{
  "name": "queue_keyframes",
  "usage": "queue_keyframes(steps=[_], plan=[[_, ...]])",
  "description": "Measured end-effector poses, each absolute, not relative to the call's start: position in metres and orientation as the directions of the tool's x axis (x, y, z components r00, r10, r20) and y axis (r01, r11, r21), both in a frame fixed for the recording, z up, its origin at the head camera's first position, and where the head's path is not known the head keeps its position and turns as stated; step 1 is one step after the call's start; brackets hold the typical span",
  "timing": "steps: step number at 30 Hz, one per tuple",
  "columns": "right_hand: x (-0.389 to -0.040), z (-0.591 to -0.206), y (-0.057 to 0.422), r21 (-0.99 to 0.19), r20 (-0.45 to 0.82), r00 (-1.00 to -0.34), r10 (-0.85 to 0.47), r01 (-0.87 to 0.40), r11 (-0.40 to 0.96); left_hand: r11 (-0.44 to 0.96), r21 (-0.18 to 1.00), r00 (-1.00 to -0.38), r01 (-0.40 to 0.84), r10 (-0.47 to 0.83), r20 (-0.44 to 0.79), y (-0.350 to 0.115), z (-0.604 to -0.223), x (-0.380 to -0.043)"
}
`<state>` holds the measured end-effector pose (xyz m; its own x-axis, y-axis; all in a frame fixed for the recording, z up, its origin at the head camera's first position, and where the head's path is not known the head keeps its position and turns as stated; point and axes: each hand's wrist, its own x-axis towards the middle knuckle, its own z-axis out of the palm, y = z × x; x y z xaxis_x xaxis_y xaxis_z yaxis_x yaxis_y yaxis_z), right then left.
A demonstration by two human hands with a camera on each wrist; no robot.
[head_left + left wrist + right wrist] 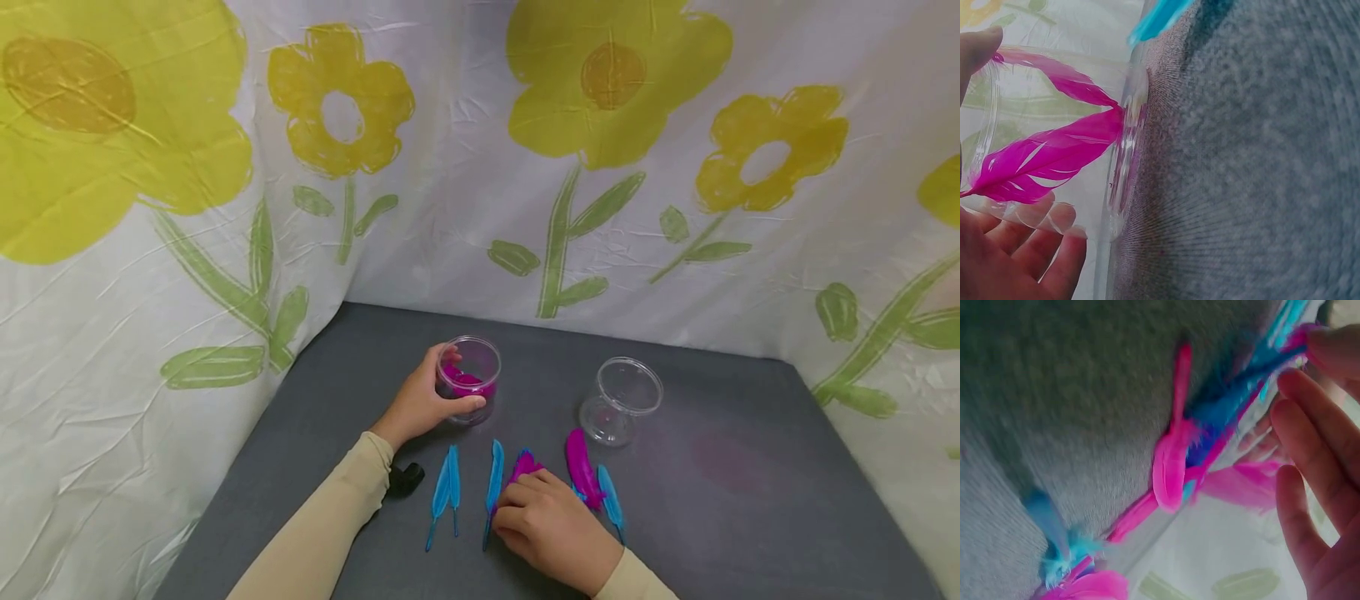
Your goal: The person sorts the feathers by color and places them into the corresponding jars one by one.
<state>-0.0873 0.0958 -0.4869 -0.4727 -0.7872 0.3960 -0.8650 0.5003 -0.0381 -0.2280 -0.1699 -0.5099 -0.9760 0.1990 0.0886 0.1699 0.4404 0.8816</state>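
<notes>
My left hand (431, 396) grips a clear plastic cup (480, 412) from its left side, thumb across the front and fingers behind. Inside the cup lie magenta feathers (1054, 153), seen through its wall in the left wrist view. Lower down, my right hand (551, 525) is over a small heap of magenta and blue feathers, thumb and forefinger pinching at the end of a magenta feather (527, 467). Blue feathers (1222, 406) lie against magenta ones there. One blue feather (495, 475) is just left of that hand.
A second clear cup (628, 390) stands at the right. Below it lie a magenta feather (581, 467) and a blue feather (611, 500). Two blue feathers (444, 487) rest left of centre, near a black object (407, 478) beside the left sleeve. A flowered curtain (450, 208) hangs behind.
</notes>
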Motion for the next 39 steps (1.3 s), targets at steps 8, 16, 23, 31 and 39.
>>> queue_keyframes(steps=[8,16,23,31,39], plan=[[-0.103,-0.477,0.102,-0.119,0.477,-0.52,-0.709,-0.837,0.534,0.45,0.876,-0.977,0.172,0.19,0.095,-0.17,-0.513,-0.229],[-0.128,-0.461,0.103,-0.244,0.535,-0.604,-0.591,-0.78,0.576,0.445,0.878,-0.977,0.176,0.19,0.1,-0.169,-0.514,-0.229],[-0.151,-0.443,0.1,-0.358,0.584,-0.625,-0.518,-0.771,0.527,0.446,0.879,-0.977,0.172,0.194,0.093,-0.168,-0.512,-0.227],[-0.172,-0.412,0.089,-0.4,0.616,-0.625,-0.479,-0.772,0.494,0.418,0.888,-0.972,0.189,0.209,0.109,-0.167,-0.515,-0.229],[-0.186,-0.392,0.069,-0.367,0.643,-0.584,-0.495,-0.802,0.471,0.413,0.891,-0.972,0.186,0.208,0.106,-0.169,-0.511,-0.226]])
